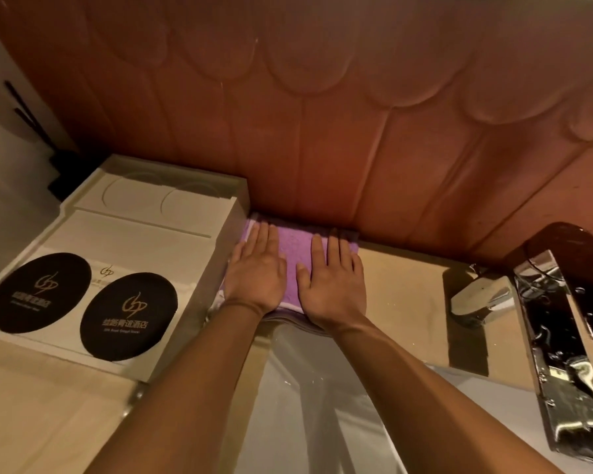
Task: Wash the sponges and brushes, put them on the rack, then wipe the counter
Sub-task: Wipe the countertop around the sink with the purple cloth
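both hands lie flat with straight fingers, pressing side by side on a folded purple cloth [293, 254]: the left hand [255, 268] on its left half, the right hand [332, 282] on its right half. the cloth sits on the beige worktop [404, 285] against the reddish-brown wall [322, 114], its near edge at the rim of the sink basin [288, 388] and its left edge just beside a white tray [144, 230] that carries two black oval coasters [127, 316] with gold lettering. a shiny chrome tap [480, 299] stands on the worktop well to the right of the cloth.
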